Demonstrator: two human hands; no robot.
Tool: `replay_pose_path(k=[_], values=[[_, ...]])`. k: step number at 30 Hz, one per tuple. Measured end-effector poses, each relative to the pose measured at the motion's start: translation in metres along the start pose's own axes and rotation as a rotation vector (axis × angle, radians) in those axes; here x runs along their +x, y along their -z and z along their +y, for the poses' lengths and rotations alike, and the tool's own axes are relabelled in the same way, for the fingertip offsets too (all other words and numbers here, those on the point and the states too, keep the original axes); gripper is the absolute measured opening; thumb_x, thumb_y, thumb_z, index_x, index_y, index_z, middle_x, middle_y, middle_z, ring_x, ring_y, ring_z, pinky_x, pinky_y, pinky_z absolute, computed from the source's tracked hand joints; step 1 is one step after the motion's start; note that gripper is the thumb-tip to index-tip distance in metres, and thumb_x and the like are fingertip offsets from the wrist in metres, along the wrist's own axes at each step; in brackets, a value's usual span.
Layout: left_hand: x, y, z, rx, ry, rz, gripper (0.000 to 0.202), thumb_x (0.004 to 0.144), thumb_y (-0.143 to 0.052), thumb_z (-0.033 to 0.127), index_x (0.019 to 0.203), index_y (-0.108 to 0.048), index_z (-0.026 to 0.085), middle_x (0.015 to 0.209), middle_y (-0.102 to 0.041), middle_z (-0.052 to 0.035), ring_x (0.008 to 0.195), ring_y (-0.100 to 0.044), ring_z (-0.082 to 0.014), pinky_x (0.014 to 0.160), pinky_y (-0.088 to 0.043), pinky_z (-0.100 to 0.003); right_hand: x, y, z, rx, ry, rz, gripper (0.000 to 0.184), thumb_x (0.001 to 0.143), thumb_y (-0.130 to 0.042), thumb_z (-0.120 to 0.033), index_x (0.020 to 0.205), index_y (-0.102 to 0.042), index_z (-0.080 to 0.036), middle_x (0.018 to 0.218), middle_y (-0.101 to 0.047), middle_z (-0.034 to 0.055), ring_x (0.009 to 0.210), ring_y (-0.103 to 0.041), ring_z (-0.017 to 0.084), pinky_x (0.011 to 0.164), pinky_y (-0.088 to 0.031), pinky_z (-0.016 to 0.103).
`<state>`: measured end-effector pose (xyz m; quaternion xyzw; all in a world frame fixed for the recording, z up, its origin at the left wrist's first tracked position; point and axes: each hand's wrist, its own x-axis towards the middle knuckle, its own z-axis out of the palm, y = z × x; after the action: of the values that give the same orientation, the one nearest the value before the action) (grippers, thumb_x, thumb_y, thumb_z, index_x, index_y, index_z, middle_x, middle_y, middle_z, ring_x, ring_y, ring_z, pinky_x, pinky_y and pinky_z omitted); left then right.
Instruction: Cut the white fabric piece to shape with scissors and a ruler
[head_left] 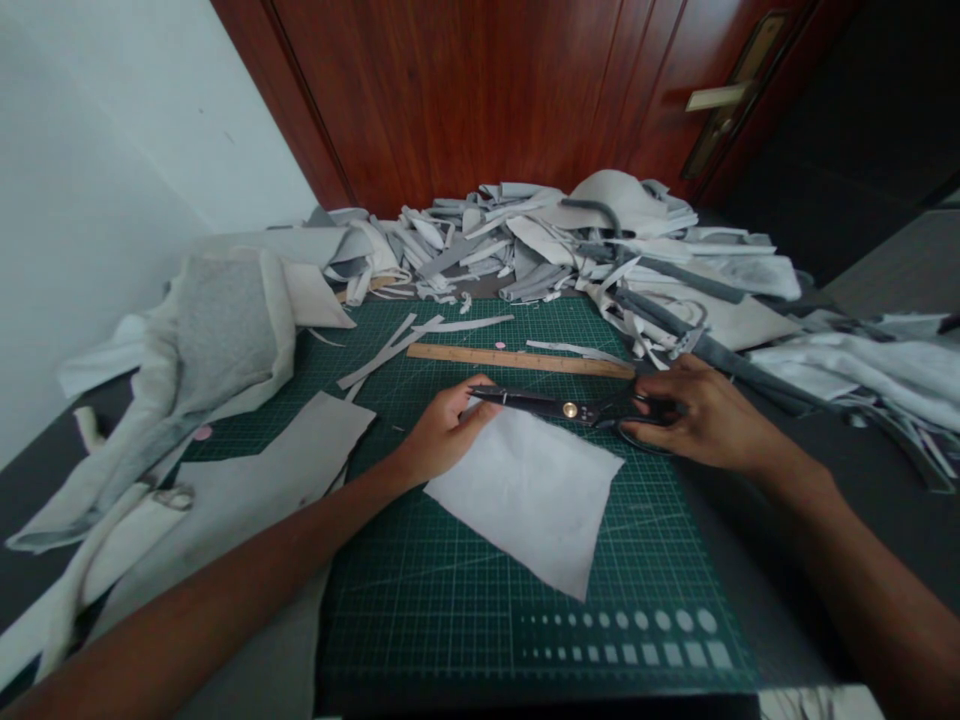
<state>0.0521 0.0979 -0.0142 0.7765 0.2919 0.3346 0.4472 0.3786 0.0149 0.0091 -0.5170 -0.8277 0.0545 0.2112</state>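
A white fabric piece (532, 490) lies flat on the green cutting mat (465, 600). Black scissors (559, 405) lie along its far edge, blades pointing left. My right hand (701, 415) is closed around the scissor handles. My left hand (446, 430) rests on the fabric's upper left corner, fingers curled and pinching the cloth beside the blade tips. A wooden ruler (521, 360) lies just beyond the scissors.
A heap of grey and white fabric scraps (555, 240) fills the far side against a wooden door (480, 90). Larger fabric pieces (225, 340) lie at the left, more cloth (870, 370) at the right. Loose strips (409, 340) sit on the mat's far part.
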Motion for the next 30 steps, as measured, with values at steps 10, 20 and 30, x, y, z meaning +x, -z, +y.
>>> replay_pose_path(k=[10,20,30], values=[[0.0000,-0.0014,0.0013,0.010,-0.001,0.002,0.018,0.098,-0.056,0.032,0.084,-0.055,0.020,0.071,-0.053,0.0036,0.068,-0.053,-0.0140,0.064,-0.043,-0.025,0.0000,0.0013,0.0008,-0.027,0.019,-0.017,0.035,0.092,-0.067,-0.051,0.073,-0.057,-0.022,0.061,-0.062,-0.0029,0.054,-0.052,0.014,0.073,-0.035,0.035],[-0.0005,-0.0015,-0.0003,0.015,0.027,0.020,0.020,0.098,-0.057,0.037,0.091,-0.062,0.019,0.081,-0.065,-0.0002,0.075,-0.060,-0.0162,0.069,-0.047,-0.026,-0.0025,-0.0041,0.0023,-0.059,0.019,0.039,0.036,0.092,-0.066,-0.052,0.072,-0.062,-0.022,0.061,-0.064,-0.0005,0.056,-0.051,0.016,0.069,-0.037,0.035],[-0.0010,0.0006,0.0075,0.032,0.047,0.078,0.023,0.096,-0.058,0.038,0.084,-0.061,0.018,0.069,-0.056,0.0037,0.060,-0.049,-0.0120,0.058,-0.039,-0.025,0.0008,-0.0045,-0.0035,-0.184,-0.199,0.280,0.040,0.092,-0.059,-0.054,0.065,-0.064,-0.023,0.058,-0.064,0.0048,0.056,-0.054,0.021,0.058,-0.039,0.036]])
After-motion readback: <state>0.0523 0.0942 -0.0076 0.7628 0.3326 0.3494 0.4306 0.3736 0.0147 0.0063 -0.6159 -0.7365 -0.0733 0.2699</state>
